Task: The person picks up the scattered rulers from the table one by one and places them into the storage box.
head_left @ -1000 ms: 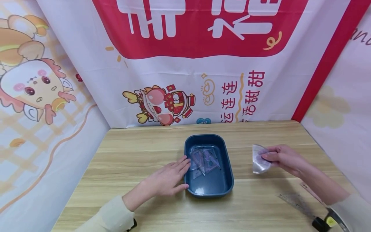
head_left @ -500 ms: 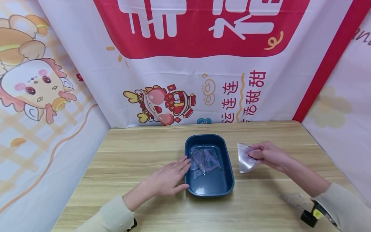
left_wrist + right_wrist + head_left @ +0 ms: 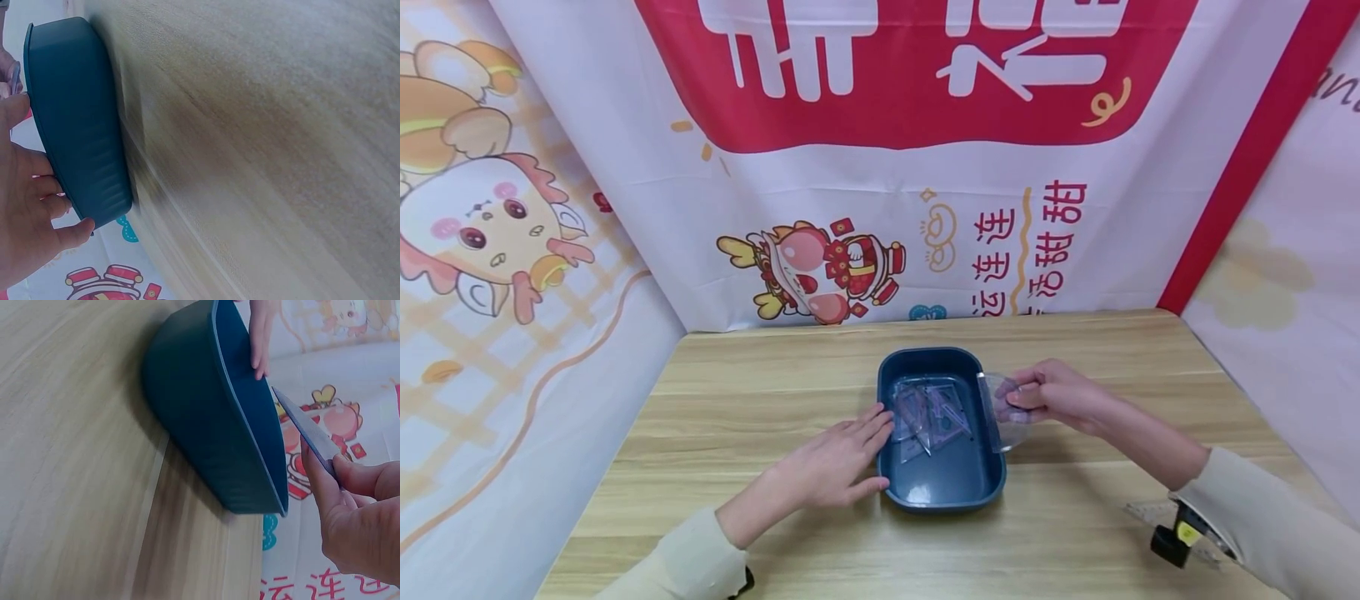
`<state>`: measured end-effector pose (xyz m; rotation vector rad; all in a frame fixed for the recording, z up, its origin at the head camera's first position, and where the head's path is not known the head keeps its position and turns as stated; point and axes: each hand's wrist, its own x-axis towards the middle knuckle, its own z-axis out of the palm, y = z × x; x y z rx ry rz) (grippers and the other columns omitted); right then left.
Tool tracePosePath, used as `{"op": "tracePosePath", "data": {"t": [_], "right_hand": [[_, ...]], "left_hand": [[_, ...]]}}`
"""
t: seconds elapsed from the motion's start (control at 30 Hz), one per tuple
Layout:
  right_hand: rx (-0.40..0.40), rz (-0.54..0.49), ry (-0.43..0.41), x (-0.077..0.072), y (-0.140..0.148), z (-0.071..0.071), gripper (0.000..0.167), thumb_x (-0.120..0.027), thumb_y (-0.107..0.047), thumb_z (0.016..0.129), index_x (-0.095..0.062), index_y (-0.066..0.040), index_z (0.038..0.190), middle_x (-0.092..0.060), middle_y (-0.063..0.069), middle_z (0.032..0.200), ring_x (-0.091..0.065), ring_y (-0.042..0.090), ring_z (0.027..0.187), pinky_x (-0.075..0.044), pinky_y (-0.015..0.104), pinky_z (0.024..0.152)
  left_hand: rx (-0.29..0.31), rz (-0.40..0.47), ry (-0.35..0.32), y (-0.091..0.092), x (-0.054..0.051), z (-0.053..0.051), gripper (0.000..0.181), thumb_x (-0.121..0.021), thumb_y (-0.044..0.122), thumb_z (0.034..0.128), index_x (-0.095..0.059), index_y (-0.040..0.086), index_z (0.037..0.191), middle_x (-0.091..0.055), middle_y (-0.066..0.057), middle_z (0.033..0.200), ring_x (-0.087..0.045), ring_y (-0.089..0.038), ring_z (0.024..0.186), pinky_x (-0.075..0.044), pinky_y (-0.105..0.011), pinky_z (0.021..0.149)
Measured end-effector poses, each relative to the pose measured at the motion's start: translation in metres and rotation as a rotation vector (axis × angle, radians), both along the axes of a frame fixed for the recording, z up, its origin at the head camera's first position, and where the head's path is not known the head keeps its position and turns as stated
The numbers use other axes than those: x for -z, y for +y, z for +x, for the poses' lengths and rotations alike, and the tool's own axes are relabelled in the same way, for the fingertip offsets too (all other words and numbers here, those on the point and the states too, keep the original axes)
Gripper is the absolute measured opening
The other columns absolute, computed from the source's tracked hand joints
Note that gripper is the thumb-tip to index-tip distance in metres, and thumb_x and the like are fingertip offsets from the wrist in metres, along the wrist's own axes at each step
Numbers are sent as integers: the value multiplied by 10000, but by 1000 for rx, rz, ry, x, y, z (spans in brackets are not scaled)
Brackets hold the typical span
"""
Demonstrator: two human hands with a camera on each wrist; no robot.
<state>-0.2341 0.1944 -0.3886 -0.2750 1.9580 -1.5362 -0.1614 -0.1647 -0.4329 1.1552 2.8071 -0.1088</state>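
Note:
A dark blue rectangular box (image 3: 932, 483) stands on the wooden table, with several clear, purple-tinted plastic pieces (image 3: 917, 417), at least one triangular, lying inside. My left hand (image 3: 842, 458) rests against the box's left side, its fingers over the rim; the left wrist view shows those fingertips (image 3: 78, 232) touching the rim. At the box's right side, my right hand (image 3: 1052, 398) pinches a clear half-round protractor (image 3: 1009, 433) between thumb and fingers. The protractor is tilted and its straight edge overlaps the right rim from above. In the right wrist view the protractor (image 3: 306, 428) appears nearly edge-on, above the rim.
Under the right sleeve lies a clear measuring piece (image 3: 1142, 512), partly hidden by the black and yellow wrist device (image 3: 1176, 537). Printed cloth (image 3: 880, 183) hangs along the table's far edge and both sides.
My right hand has carried the protractor leftward, from well right of the box to over its right rim. The left hand and the box have stayed in place.

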Motion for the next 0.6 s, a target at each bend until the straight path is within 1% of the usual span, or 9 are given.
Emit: {"op": "tracePosePath", "data": {"t": [0.2, 0.37, 0.5, 0.6], "right_hand": [[-51, 13, 6, -4, -18, -2, 316, -575, -50, 993, -587, 142, 1242, -755, 149, 1052, -745, 206, 946, -603, 357, 856], [-95, 49, 23, -5, -32, -3, 290, -578, -26, 984, -595, 156, 1209, -748, 186, 1044, -738, 200, 916, -604, 370, 856], [-129, 77, 34, -5, -45, -4, 254, -580, 2, 974, -614, 159, 1170, -746, 193, 1015, -731, 193, 885, -611, 371, 839], [-149, 115, 49, -3, -54, -5, 226, -576, 22, 967, -630, 152, 1143, -746, 168, 978, -731, 197, 861, -617, 369, 817]], "left_hand": [[-1, 1, -5, 0, 0, 1, 775, -416, 584, 1011, -322, 38, 1553, -275, -129, 1646, -199, -283, 1548, -361, -483, 1181], [8, 3, 0, 0, 0, 1, 774, -423, 576, 1012, -321, 29, 1551, -281, -139, 1642, -199, -289, 1547, -362, -481, 1181], [17, 13, 7, -1, 0, 1, 771, -437, 560, 1012, -324, 15, 1546, -290, -154, 1635, -204, -300, 1544, -371, -487, 1174], [14, 14, 3, -1, 1, 1, 777, -427, 572, 1012, -319, 21, 1549, -283, -149, 1639, -194, -294, 1547, -369, -485, 1176]]}}
